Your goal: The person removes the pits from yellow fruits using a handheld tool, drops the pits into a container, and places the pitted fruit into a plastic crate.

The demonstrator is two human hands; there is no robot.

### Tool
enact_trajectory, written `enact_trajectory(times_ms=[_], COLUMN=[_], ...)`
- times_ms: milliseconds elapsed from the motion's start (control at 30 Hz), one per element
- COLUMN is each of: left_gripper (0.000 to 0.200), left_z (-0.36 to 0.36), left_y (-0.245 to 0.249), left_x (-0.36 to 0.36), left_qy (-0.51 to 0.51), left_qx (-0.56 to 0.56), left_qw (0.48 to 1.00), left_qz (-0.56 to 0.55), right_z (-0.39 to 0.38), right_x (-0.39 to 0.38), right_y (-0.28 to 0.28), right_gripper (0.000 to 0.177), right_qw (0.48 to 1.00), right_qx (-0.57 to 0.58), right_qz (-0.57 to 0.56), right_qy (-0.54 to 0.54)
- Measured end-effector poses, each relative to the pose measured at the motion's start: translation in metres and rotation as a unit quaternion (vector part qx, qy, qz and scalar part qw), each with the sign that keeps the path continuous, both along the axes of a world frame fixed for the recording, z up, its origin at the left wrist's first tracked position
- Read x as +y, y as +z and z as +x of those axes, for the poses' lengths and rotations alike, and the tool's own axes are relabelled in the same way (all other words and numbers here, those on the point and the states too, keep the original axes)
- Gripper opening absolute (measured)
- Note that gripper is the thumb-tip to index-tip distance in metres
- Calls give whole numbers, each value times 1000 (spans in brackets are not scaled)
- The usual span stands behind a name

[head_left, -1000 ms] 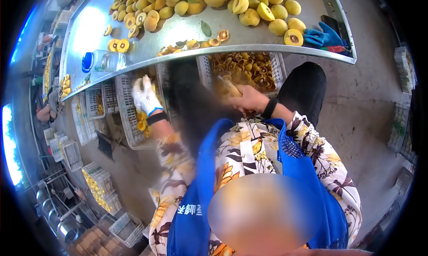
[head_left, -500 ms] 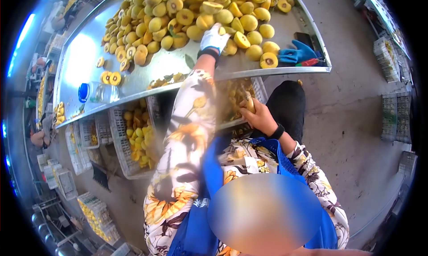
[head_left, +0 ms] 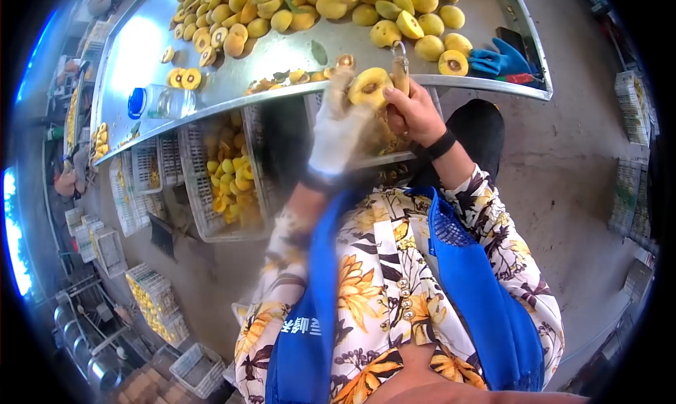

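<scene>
A white glove covers my left hand (head_left: 336, 129), whose fingers are smeared by motion beside a yellow halved fruit (head_left: 370, 87). The cut face and its brown centre show. At the gloved fingertips is a smaller fruit piece (head_left: 345, 62); whether they grip it is unclear. My bare right hand (head_left: 417, 114) is closed round the wooden handle of a tool (head_left: 400, 74) with a metal loop at its tip. Its thumb touches the halved fruit's right edge. Both hands are at the table's front edge, above a crate of scraps partly hidden beneath them.
Many whole and halved fruits (head_left: 331, 6) are heaped on the metal table (head_left: 232, 115). A blue-capped bottle (head_left: 165, 102) lies left; a blue glove (head_left: 501, 58) lies right. Below stands a crate (head_left: 193, 193) of yellow pieces. More crates (head_left: 151, 291) stand on the floor.
My left hand has come back from the fruit heap to beside my right hand. The tool has moved up to the table edge, and a halved fruit is now between my hands.
</scene>
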State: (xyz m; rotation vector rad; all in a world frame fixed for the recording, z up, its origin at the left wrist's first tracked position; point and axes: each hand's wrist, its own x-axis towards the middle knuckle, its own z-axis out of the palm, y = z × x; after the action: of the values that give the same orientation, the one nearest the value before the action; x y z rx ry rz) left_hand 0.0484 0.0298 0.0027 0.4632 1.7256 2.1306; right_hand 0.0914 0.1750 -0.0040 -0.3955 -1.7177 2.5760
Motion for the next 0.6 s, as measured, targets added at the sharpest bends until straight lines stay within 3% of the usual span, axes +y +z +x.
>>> enact_trajectory(times_ms=[33,67,133,167,200,233,267,367,467,533,600], left_gripper=[46,54,53,58,54,53,52,49,41,33,34], left_z=[1,6,-16,-14,-3,-4,-7,-14,-14,-6,-7], left_y=[7,22,-35,-29,10,3,-10,-38,-43,-33,-37], left_x=[-10,-6,-26,-22,-4,-8,-12,-17,-17,-11,-11], left_qy=[-49,-58,-147,-146,35,35,34,24,45,106,93], left_qx=[-219,-359,-416,-461,-479,-452,-424,-398,-380,-336,-319], left_qw=[969,912,878,843,863,878,893,902,904,911,920], left_qz=[100,188,186,234,158,151,145,164,190,214,207], right_z=[1,2,0,-1,-3,-5,-5,8,21,25,27], right_x=[-1,-1,-6,-9,-11,-12,-12,-15,-27,-35,-36], right_y=[2,-4,-13,-17,-15,-13,-20,-20,-20,-18,-28], right_gripper=[26,27,29,30,31,33,31,30,27,27,29], right_qw=[999,998,985,970,940,899,848,801,841,835,841], right_qx=[-5,-5,2,3,-26,-55,34,135,1,-5,-15], right_qz=[-15,-4,153,230,333,432,529,579,539,547,539], right_qy=[30,67,80,84,66,47,-7,-73,50,58,53])
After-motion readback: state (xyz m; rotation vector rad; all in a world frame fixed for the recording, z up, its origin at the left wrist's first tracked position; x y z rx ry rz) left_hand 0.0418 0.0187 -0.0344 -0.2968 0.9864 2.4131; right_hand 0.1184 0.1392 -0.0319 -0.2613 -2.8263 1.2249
